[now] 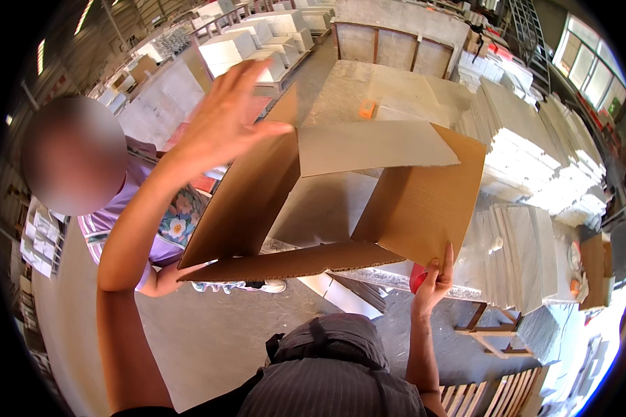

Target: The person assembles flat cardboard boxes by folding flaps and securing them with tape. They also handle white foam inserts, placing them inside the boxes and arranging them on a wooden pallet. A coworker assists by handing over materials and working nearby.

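An opened-out cardboard box (pixel 247 194) stands in front of me, its flaps spread and its inside bare to the table below. Above its far left corner my left hand (pixel 219 118) is raised, fingers apart with nothing in them; whether it touches the cardboard I cannot tell. My right hand (pixel 435 281) is at the near right corner. Its index finger lies along the right flap (pixel 424 201), while the other fingers curl round a red rounded thing (pixel 417 276), mostly hidden, whose kind does not show.
At the left a co-worker in a purple top and floral apron (pixel 177 215) stands close, one hand near the box. A small orange thing (pixel 367 109) lies on the far table (pixel 341 87). Stacked pale slabs (pixel 515 254) stand at the right; a wooden pallet (pixel 490 396) lies below.
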The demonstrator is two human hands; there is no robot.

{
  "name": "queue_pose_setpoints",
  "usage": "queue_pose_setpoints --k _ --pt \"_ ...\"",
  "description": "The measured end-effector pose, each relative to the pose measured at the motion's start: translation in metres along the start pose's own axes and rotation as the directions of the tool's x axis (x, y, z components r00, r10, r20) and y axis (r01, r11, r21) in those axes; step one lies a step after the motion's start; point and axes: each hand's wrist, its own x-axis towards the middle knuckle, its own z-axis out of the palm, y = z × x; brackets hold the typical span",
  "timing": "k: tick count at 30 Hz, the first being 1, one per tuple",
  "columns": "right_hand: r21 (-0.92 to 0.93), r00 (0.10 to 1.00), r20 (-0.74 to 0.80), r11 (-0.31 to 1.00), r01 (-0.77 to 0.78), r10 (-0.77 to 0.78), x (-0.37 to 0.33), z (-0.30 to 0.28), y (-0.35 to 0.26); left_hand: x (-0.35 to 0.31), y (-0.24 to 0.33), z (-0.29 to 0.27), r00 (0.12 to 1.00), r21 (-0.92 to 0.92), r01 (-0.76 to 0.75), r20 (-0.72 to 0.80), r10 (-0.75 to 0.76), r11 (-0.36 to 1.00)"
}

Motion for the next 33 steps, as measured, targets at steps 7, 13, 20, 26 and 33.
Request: queue_pose_setpoints --k 7,13,20,26,33 --pt "0.037 0.996 0.09 0.999 0.004 -0.007 -0.009 -0.008 -0.002 -0.037 0.036 0.028 0.621 -0.129 0.254 0.781 -0.059 0.958" --pt "0.125 0.998 0.066 0.992 0.015 -0.024 0.006 0.011 -0.029 -0.098 0.115 0.044 0.633 -0.558 -0.128 0.591 0.501 0.82" --pt "0.523 0.973 0.203 0.827 -0.206 0.113 0.014 0.064 -0.015 -0.093 0.129 0.009 0.672 -0.253 -0.393 0.578 0.464 0.884" --pt "0.299 0.923 0.373 0.93 -0.212 0.091 0.02 0.081 0.064 -0.117 0.108 0.091 0.745 0.041 -0.399 0.597 0.298 0.916" --pt "-0.413 0.779 0.328 0.823 -0.39 0.534 0.008 -0.005 0.126 -0.183 0.099 0.235 0.881 0.373 -0.226 0.473 0.025 0.9"
